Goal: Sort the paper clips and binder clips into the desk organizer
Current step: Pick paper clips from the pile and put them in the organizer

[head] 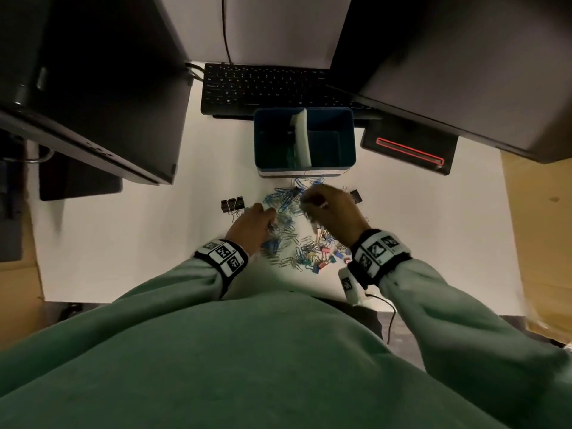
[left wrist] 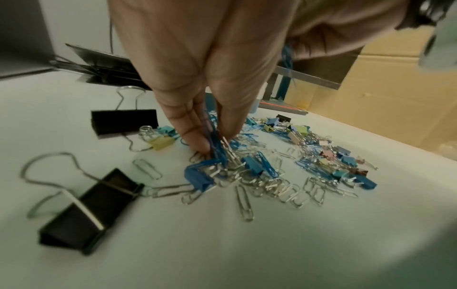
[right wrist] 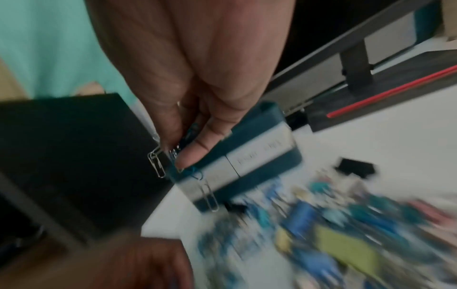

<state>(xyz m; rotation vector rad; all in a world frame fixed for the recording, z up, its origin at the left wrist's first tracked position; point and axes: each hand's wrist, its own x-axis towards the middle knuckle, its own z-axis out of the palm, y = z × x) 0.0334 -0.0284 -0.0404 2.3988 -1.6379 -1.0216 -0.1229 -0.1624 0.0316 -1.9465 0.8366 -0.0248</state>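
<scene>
A blue desk organizer (head: 305, 168) with a white divider stands behind a scattered pile of paper clips and small coloured binder clips (head: 297, 239). My left hand (head: 268, 218) reaches down into the pile and pinches a bunch of blue and silver paper clips (left wrist: 217, 150) between thumb and fingers (left wrist: 195, 136). My right hand (head: 306, 201) is raised in front of the organizer (right wrist: 259, 156), with its fingers curled round several paper clips. Silver paper clips (right wrist: 157, 163) dangle below it. Large black binder clips (head: 232, 205) (left wrist: 123, 122) lie at the left, and one (head: 356, 196) at the right.
A black keyboard (head: 266, 85) lies behind the organizer. Dark monitors (head: 93, 88) (head: 464, 57) overhang both sides. A stand base with a red line (head: 408, 150) sits at the right. Cardboard (head: 541, 227) borders the desk's right edge. The right wrist view is blurred.
</scene>
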